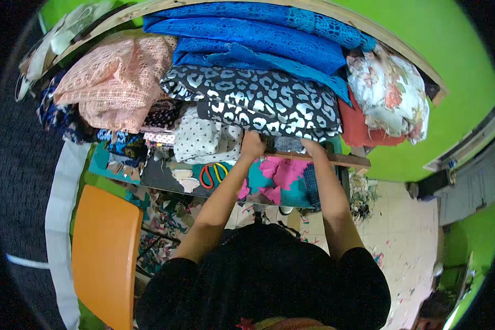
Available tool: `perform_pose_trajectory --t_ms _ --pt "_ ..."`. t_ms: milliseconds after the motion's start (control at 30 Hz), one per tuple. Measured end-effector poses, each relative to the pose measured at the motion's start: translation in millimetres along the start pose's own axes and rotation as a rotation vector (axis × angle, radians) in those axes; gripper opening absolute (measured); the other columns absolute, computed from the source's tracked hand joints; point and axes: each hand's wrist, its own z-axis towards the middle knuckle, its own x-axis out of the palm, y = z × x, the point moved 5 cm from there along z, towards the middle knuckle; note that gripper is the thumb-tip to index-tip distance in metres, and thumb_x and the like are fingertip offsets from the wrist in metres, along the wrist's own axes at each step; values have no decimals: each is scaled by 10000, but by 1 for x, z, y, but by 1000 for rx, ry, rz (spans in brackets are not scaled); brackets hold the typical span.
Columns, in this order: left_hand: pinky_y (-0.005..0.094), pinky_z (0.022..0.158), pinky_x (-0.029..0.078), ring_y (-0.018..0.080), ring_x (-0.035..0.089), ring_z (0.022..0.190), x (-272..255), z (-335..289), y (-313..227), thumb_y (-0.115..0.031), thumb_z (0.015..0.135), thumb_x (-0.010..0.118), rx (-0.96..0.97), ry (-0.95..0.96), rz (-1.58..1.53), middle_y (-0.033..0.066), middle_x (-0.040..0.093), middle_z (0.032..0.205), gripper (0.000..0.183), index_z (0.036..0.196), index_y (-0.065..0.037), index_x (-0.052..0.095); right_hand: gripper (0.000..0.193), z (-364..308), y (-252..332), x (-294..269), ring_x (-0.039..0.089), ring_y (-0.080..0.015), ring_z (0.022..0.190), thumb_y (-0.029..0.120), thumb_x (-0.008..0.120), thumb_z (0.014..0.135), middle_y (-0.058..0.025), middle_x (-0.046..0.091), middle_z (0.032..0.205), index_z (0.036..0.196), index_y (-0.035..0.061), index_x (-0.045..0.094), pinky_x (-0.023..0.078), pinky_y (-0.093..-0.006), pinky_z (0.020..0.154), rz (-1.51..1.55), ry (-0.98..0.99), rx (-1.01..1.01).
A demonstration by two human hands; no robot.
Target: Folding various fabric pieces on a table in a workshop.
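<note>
My left hand (252, 145) is at the front edge of a folded black cloth with white leopard spots (275, 102), beside a bundle of white polka-dot cloth (201, 135). Its fingers are hidden by the cloth and the back of the hand. My right hand (314, 148) reaches to the same front edge further right, next to a wooden strip (346, 160); its fingertips are out of sight under the spotted cloth. A small grey cloth (287, 144) shows between the two hands. Below them lie pink fabric scraps (283, 171) and scissors (206, 177) with red and yellow handles.
Blue lace fabric (247, 33) is stacked behind, peach knit cloth (118, 77) to the left, floral cloth (393, 91) and red cloth (368, 129) to the right. An orange chair (104, 256) stands at left. Fabric scraps (159, 225) litter the floor.
</note>
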Motion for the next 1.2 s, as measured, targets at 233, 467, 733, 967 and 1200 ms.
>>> perform_pose_trajectory --t_ms 233,467,733,967,1200 --pt "417 809 396 391 396 1034 -3 -16 -21 -134 650 585 -85 193 251 249 468 1032 322 915 42 539 572 -4 12 -1 239 -281 1217 353 477 805 -127 245 1340 1275 82 296 231 -363 984 -536 -32 -537" --pt "428 918 321 393 277 1167 -49 -70 -63 -260 677 612 -124 356 182 261 310 1244 516 1117 -33 466 437 -112 53 -11 421 -382 986 206 572 729 -244 466 1050 1083 -7 428 320 -440 821 25 -571 -465" --pt "309 799 409 181 506 950 -190 -275 14 -231 761 606 -756 363 -465 124 534 1031 422 1095 -12 470 312 -290 122 161 350 -335 1003 106 585 667 -169 384 1043 947 36 468 254 -447 864 218 -222 -883" --pt "282 727 428 166 538 804 -429 -551 -19 -242 725 637 -1341 -526 -72 104 575 865 311 886 6 539 98 -491 226 304 478 -288 843 8 514 700 -108 487 882 793 29 535 388 -344 747 485 692 -1246" --pt "281 714 419 164 542 771 -526 -736 -160 -300 788 554 -1535 -1300 399 102 585 817 325 887 9 553 76 -667 241 381 547 -184 716 32 508 747 -93 537 785 805 -2 542 441 -269 649 344 1481 -1363"
